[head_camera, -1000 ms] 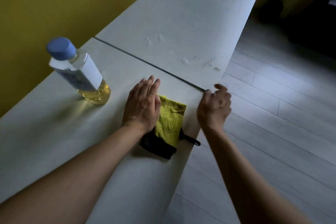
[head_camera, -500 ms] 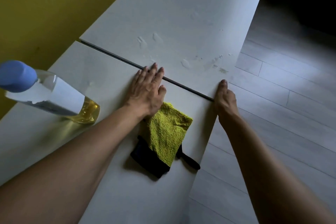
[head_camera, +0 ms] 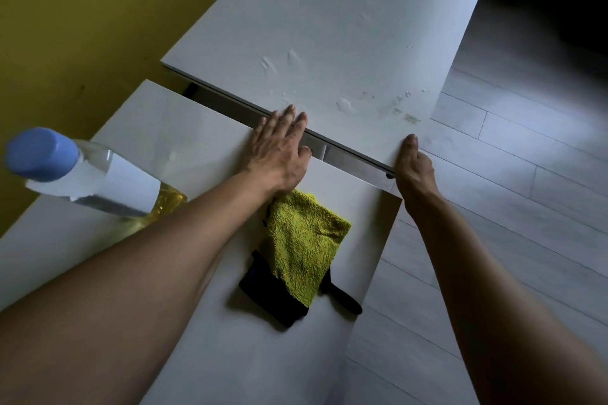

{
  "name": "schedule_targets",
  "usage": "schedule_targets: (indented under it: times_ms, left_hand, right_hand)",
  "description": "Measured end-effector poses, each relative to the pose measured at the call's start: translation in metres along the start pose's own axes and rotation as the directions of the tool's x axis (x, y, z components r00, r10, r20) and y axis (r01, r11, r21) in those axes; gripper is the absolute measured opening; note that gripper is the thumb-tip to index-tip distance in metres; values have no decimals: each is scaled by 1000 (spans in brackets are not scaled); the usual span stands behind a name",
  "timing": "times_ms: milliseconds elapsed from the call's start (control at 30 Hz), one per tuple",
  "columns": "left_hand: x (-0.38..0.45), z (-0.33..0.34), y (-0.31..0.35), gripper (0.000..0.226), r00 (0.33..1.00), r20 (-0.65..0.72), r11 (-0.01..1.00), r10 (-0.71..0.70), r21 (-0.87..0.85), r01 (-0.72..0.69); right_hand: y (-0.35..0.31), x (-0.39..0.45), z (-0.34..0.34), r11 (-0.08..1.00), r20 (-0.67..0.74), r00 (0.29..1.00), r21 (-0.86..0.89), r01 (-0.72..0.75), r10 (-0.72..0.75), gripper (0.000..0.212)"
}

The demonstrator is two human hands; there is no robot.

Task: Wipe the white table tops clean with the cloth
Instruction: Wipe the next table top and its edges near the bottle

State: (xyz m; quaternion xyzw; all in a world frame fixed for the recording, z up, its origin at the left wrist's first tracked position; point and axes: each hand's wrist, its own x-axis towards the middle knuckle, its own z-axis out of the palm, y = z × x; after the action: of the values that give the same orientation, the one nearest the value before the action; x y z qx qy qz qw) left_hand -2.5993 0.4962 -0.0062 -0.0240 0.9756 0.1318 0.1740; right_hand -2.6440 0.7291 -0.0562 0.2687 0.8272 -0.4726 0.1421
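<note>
Left grip: left hand (head_camera: 279,154) lies flat, fingers straight and together, palm on the far edge of the near tabletop (head_camera: 158,141); the fingertips reach across the gap and touch the edge of the far tabletop (head_camera: 329,20). Nothing is held.
Right grip: right hand (head_camera: 413,164) is at the right-hand corner of the far tabletop, at 3 o'clock from the left hand; one straight finger lies on the top surface. The other fingers are hidden from the camera, so whether they curl round the edge cannot be told.
Cloth: yellow-green cloth (head_camera: 304,243) with a black cuff and black loop lies on the near tabletop at 6 o'clock from the left hand, just beside the wrist. Neither hand holds it.
Tabletops: the two white tops stand apart with an open dark gap between them; the gap runs from 10 o'clock to 4 o'clock.
Far tabletop surface: wet smears and droplets (head_camera: 345,105) show at 1 o'clock from the left hand.
Bottle: clear bottle (head_camera: 95,184) with blue cap and yellow liquid stands on the near tabletop at 9 o'clock from the left hand.
Wall: yellow wall (head_camera: 82,10) at 10 o'clock.
Floor: pale plank floor (head_camera: 526,174) at 3 o'clock.
</note>
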Motion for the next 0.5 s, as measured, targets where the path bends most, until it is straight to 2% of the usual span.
schedule_targets:
  times_ms: [33, 100, 133, 200, 267, 300, 367, 433, 500]
  left_hand:
    - [0, 0, 0, 67, 1000, 0, 1000, 4, -3, -4]
    - [-6, 0, 0, 65, 1000, -12, 1000, 8, -25, -8]
    - [-12, 1, -1, 66, 999, -35, 999, 1, -50, -3]
    - [-29, 8, -5, 74, 993, -114, 992, -36, -126, 22]
    - [-55, 23, -13, 73, 975, -205, 973, -90, -228, 42]
    - [-71, 33, -18, 71, 961, -248, 957, -123, -285, 49]
    - [-108, 58, -28, 66, 925, -335, 928, -178, -370, 45]
    - [-144, 80, -37, 59, 872, -428, 925, -237, -373, 68]
    - [-174, 95, -41, 55, 837, -485, 944, -255, -313, 107]
  right_hand:
    - [-3, -3, -1, 999, -37, 999, -44, 5, -6, 74]
    - [-8, -16, -5, 977, -221, 972, -211, 37, -85, 53]
    - [-10, -30, -7, 955, -311, 929, -276, 113, -200, 44]
    - [-10, -71, 3, 847, -364, 772, -332, 415, -521, 40]
    - [2, -124, 28, 641, -196, 615, -341, 688, -764, 41]
    - [15, -149, 43, 540, -65, 549, -313, 782, -833, 42]
    - [42, -191, 67, 400, 168, 452, -271, 876, -876, 46]
    - [59, -206, 79, 331, 265, 422, -326, 885, -867, 56]
    - [60, -200, 78, 342, 291, 461, -379, 860, -838, 66]
